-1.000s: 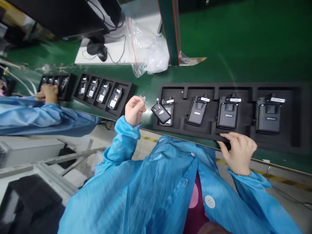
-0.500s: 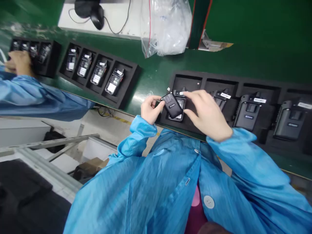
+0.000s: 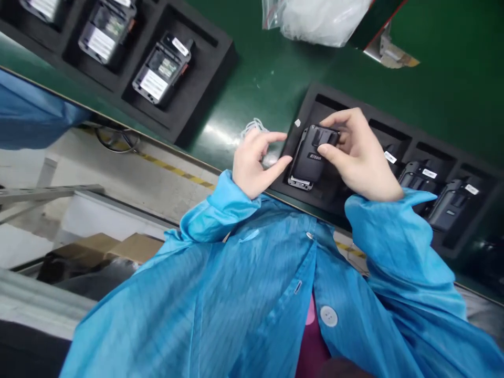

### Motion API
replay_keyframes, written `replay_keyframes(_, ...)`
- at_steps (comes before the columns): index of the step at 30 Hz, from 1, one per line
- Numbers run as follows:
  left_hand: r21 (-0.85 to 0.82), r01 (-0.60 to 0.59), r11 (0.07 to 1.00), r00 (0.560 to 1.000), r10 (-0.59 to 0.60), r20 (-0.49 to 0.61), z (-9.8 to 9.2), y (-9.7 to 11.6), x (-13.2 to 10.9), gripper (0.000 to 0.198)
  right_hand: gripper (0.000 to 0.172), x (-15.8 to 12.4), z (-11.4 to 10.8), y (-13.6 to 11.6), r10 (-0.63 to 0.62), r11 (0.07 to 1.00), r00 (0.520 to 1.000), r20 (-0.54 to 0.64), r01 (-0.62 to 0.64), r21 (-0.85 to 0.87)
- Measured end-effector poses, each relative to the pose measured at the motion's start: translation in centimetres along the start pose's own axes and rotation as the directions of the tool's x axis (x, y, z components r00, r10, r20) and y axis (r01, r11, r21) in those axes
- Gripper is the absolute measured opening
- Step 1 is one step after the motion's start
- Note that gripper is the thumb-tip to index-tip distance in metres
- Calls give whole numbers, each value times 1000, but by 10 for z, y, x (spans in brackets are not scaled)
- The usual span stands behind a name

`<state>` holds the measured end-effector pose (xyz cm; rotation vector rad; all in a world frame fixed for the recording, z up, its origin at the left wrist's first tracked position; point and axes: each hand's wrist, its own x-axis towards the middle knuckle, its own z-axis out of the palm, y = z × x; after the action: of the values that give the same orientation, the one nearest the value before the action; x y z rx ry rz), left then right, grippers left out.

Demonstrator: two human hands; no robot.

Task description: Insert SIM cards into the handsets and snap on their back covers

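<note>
A black two-way radio (image 3: 301, 181) lies in the leftmost visible compartment of the near black foam tray (image 3: 311, 97). On its back sits a black cover marked "Riton" (image 3: 309, 163), with the radio's lower edge showing below it. My right hand (image 3: 360, 157) grips the radio's upper end, thumb on the cover and fingers curled round the far side. Just left of the radio, my left hand (image 3: 254, 163) is open, thumb and forefinger apart and pointing at the cover's edge. Whether those fingertips touch it I cannot tell.
More covered radios (image 3: 447, 205) lie in compartments to the right. At upper left, another foam tray (image 3: 212, 79) holds radios with open backs (image 3: 159, 73). White cord (image 3: 254, 125) lies behind my left hand. A clear plastic bag (image 3: 323, 21) and metal bracket (image 3: 388, 50) are at the back.
The cover has turned from a slant over the radio to lying along it. My left hand has let go of it, and my right hand now grips the upper end. The view has shifted.
</note>
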<state>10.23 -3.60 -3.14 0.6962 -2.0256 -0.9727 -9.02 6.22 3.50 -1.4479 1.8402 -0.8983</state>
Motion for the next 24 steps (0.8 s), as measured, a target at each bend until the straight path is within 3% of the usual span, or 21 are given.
replay_keyframes(4, 98, -70, 993, 995, 64, 71, 0, 1, -29, 35, 42, -10, 13, 19, -10, 1000, 999, -52, 10, 7)
replay_keyframes(7, 135, -139, 981, 985, 124, 119, 6, 0, -46, 38, 42, -17, 20, 23, -16, 989, 995, -94, 2, -146)
replay_keyframes(9, 153, -177, 972, 977, 155, 145, 8, -3, -53, 52, 40, -20, 24, 21, -33, 966, 993, -115, 2, -260)
replay_keyframes(12, 201, -210, 957, 970, 179, 164, 10, -9, -58, 67, 38, -23, 30, 17, -118, 903, 979, -166, 36, -429)
replay_keyframes(15, 250, -213, 945, 969, 173, 174, 12, -12, -59, 64, 40, -24, 36, 18, -165, 823, 966, -198, 24, -567)
replay_keyframes(24, 260, -267, 928, 961, 234, 149, 14, -11, -57, 62, 40, -28, 48, 17, -176, 664, 958, -224, -52, -746)
